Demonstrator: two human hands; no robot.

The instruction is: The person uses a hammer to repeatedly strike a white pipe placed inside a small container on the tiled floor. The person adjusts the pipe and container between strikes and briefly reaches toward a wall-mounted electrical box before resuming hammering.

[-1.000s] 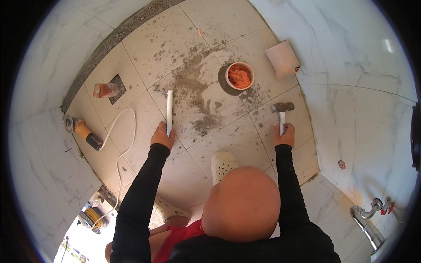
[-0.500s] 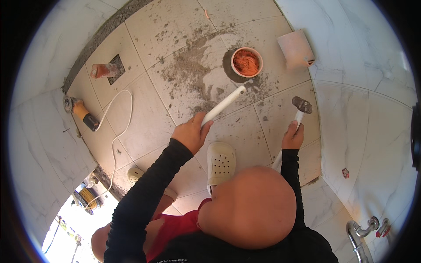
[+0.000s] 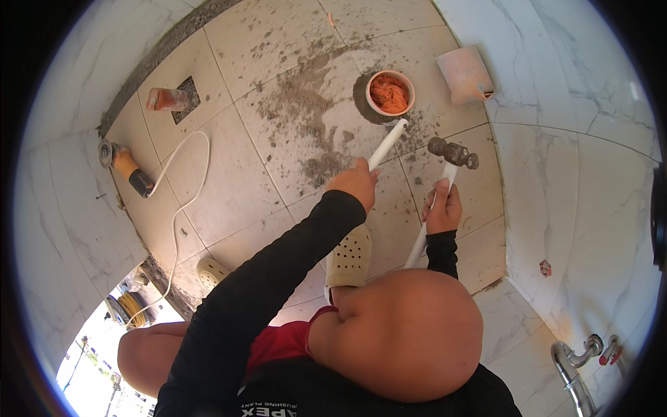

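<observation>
A white rod (image 3: 387,146) with a small hole near its tip is gripped in my left hand (image 3: 356,185), pointing up and to the right. Its other end is hidden by the fingers. To the right, my right hand (image 3: 443,207) is closed around the white handle of a hammer (image 3: 453,152). The dark, worn metal head sits just above that hand, and the handle runs down toward my bent knee. The rod's tip and the hammer head are apart. Beyond the rod's tip, a round tub (image 3: 390,94) holds orange, paste-like material.
A dusty, pale container (image 3: 464,75) stands by the right wall. Grey debris (image 3: 306,115) is strewn over the floor tiles. At left lie an angle grinder (image 3: 128,169) with a white cord (image 3: 206,156) and a reddish cylinder (image 3: 164,99) beside a square floor opening (image 3: 188,97). Metal pipes (image 3: 566,372) project at lower right.
My left hand has moved right and slightly up with the white rod. The hammer has shifted left, its head turning more fully into view. Both tools are now closer together.
</observation>
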